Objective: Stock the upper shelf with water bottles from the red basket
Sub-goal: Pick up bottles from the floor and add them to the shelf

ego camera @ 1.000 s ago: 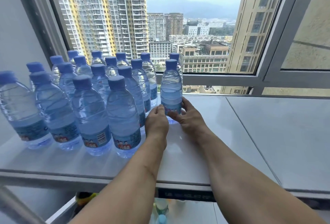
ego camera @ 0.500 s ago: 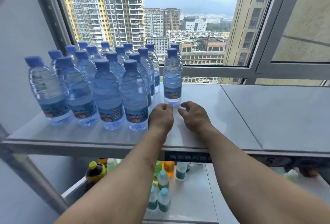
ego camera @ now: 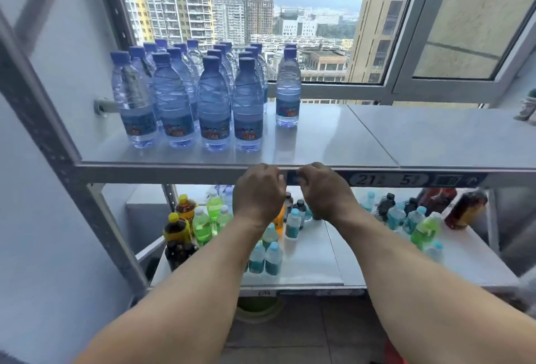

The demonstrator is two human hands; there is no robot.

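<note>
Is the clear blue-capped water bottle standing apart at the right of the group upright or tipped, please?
Upright: the clear blue-capped water bottle stands on its base on the grey upper shelf, cap on top, untouched by either hand.

Two bare forearms come up from the bottom edge of the view, each ending in a bare hand: the left hand (ego camera: 259, 192) and the right hand (ego camera: 324, 189). No sleeve shows on either arm. Only the backs of the hands and their knuckles are in view.
</note>
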